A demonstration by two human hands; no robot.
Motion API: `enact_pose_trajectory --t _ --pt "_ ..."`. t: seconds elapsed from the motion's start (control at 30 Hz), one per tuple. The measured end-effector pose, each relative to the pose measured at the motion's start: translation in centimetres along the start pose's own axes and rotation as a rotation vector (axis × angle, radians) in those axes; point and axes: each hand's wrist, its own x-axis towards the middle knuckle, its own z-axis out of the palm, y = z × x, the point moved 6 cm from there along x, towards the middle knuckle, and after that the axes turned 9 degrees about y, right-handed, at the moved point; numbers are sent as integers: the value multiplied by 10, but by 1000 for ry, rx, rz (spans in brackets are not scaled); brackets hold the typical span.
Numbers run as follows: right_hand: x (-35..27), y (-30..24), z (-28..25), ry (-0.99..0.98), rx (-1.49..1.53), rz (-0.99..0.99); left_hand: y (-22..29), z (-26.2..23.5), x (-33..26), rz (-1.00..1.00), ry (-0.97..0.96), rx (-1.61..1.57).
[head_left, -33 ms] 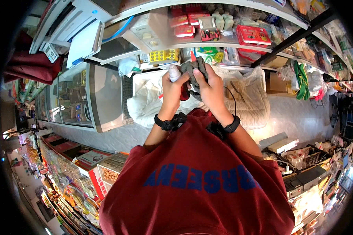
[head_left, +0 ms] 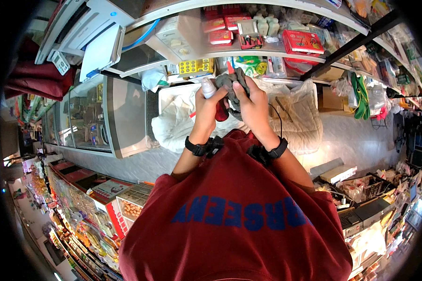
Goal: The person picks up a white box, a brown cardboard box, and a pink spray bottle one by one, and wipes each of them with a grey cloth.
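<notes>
My two hands are close together in front of my chest, above a white padded cloth [head_left: 295, 124]. My left hand [head_left: 205, 107] is closed, with a white bottle [head_left: 207, 87] with a narrow cap standing up between its thumb and fingers. My right hand [head_left: 254, 104] pinches a crumpled dark grey cloth [head_left: 230, 84], its thumb pressed on top; the left fingertips also touch this cloth. An orange-red pointed tip [head_left: 230, 68] sticks up behind it. Below, between the hands, shows a dark red piece [head_left: 221, 112], mostly hidden, whose kind I cannot make out.
Shelves ahead hold red boxes [head_left: 303, 42], a yellow box [head_left: 195, 66] and a white appliance [head_left: 174, 40]. A printer [head_left: 94, 23] stands at the far left above a glass cabinet [head_left: 87, 112]. Green gloves [head_left: 360, 96] hang at the right. Eggs [head_left: 132, 209] sit in a case behind left.
Hardly anything differs. My right thumb and the grey cloth have shifted very slightly; both hands keep their hold.
</notes>
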Motion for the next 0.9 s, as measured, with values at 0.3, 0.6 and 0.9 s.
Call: enact_pose_trajectory --t 0.3,0.6,0.9 --pt "-4 -9 9 -31 128 -58 -28 -14 -3 -35 48 -13" --pt "-2 18 18 -147 674 416 -19 -6 -21 -117 -5 -68" --pt "-3 17 12 -221 488 200 -3 -20 -16 -17 154 -128"
